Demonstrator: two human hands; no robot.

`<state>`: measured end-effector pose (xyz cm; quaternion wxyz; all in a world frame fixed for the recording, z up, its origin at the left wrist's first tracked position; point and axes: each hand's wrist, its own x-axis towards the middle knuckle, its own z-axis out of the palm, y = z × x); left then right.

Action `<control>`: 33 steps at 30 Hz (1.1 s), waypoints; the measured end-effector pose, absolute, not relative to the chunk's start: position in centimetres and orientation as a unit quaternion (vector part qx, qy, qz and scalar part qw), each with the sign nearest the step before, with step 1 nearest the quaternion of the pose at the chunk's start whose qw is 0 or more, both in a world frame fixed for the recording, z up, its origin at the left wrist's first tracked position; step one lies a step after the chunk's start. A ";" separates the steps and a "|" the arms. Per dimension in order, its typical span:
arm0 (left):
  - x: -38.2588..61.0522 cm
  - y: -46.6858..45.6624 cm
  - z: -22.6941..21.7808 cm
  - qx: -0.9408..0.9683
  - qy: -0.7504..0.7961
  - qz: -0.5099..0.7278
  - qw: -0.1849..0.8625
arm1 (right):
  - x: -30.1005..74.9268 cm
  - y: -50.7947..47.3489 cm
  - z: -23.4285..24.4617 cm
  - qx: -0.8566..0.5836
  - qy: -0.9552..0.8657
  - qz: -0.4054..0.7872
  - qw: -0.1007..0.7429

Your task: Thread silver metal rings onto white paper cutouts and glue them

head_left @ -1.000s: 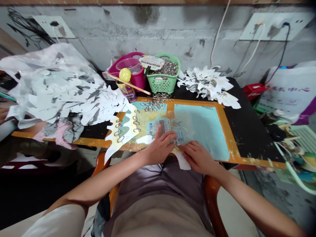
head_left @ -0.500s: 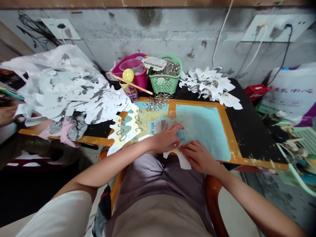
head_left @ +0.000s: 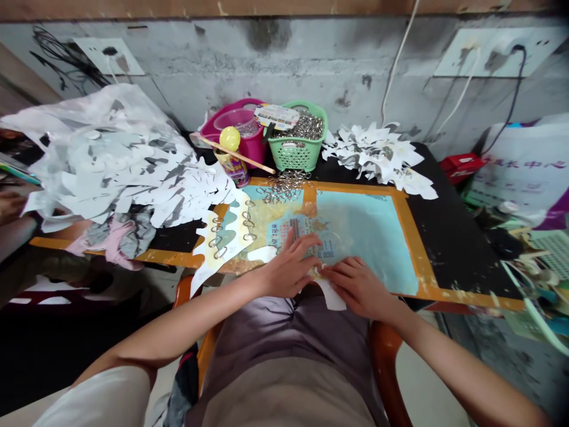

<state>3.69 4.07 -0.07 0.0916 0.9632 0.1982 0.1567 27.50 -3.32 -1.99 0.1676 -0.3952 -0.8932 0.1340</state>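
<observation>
Right hand (head_left: pixel 362 287) holding a white cutout (head_left: pixel 334 296) just below frame centre. Left hand (head_left: pixel 290 268) curled beside it, can't tell if gripping.

Over there, a thin, white, paper-like cut-out (head_left: pixel 332 296) with a curved edge is held by the right hand (head_left: pixel 359 287), its upper end mostly hidden at the left hand's (head_left: pixel 291 265) fingertips, its pale tail hanging loose just beside the right.

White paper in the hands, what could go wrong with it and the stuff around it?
The small white paper at the right hand hangs past the table edge, so it might slip down. The cut-out with metal rings overhangs too; the left forearm could brush it. Loose rings might scatter if bumped.
</observation>
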 end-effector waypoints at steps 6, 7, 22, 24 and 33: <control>4.2 5.5 0.4 0.973 0.135 0.137 0.126 | 27.4 -3.3 -1.8 -0.393 -0.894 0.132 0.169; 4.5 5.8 0.4 0.975 0.120 0.139 0.128 | 27.3 -3.3 -1.8 -0.393 -0.894 0.131 0.168; 3.8 3.1 -1.9 0.960 0.159 0.223 0.053 | 27.0 -3.6 -2.4 -0.430 -0.877 0.119 0.177; 3.9 2.9 -1.7 0.961 0.166 0.215 0.041 | 27.0 -3.6 -2.4 -0.425 -0.879 0.122 0.178; 3.7 2.2 -2.0 0.958 0.166 0.232 -0.036 | 26.6 -3.6 -2.4 -0.393 -0.899 0.100 0.168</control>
